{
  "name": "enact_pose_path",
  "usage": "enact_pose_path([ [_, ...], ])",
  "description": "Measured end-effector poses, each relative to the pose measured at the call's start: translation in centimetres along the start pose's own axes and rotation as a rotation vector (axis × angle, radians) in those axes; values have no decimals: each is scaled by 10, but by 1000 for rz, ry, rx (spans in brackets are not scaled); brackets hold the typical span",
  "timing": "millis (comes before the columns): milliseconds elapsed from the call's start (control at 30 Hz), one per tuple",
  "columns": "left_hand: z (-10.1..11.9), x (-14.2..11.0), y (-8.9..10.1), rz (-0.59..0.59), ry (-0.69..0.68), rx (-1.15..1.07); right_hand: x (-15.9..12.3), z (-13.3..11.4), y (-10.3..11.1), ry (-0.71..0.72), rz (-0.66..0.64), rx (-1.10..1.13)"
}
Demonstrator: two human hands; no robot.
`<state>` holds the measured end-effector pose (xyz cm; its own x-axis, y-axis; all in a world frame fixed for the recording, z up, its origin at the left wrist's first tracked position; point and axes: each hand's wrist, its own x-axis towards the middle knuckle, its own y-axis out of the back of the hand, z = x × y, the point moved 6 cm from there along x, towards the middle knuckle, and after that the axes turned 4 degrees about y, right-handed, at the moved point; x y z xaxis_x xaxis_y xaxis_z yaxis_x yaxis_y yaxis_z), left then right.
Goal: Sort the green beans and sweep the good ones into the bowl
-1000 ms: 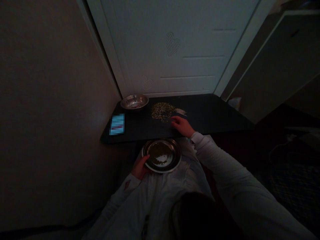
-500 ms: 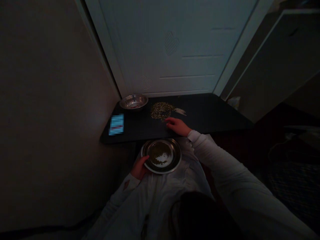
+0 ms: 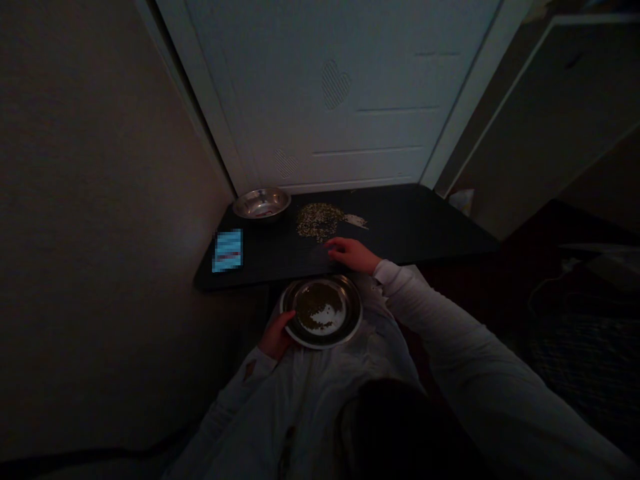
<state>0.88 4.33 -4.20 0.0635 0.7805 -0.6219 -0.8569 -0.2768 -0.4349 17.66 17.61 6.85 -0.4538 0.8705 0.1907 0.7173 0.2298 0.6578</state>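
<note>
My left hand (image 3: 276, 335) grips the left rim of a shiny metal bowl (image 3: 353, 327), thumb over the edge. The bowl rests on my lap below the table edge, with small greenish grains (image 3: 313, 303) over part of its bottom. My right hand (image 3: 354, 255) hovers at the table's near side, fingers stretched forward and slightly apart, with nothing visible between them. Just beyond its fingertips lies a spread pile of mixed green and pale grains (image 3: 320, 219). A smaller patch of pale grains (image 3: 356, 221) lies at the pile's right side.
The dark low table (image 3: 415, 230) stands against a white door (image 3: 385, 80). A second metal bowl (image 3: 263, 205) sits at its back left corner, with a blurred blue rectangular item (image 3: 228, 251) in front. A wall (image 3: 100, 220) closes off the left.
My right hand has drawn slightly back from the pile, and its fingers look a little more spread. My left hand keeps its grip on the bowl. The view has shifted slightly.
</note>
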Motion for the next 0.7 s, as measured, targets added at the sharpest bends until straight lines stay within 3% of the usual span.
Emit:
enact_pose_path([
  [400,0,1,1,-9,21,-24,-3,-20,-10,123,-146,34],
  [600,2,1,4,31,12,-28,-7,-16,-12,134,-133,205],
  [700,2,1,6,42,4,-30,-4,-1,3,79,-21,313],
])
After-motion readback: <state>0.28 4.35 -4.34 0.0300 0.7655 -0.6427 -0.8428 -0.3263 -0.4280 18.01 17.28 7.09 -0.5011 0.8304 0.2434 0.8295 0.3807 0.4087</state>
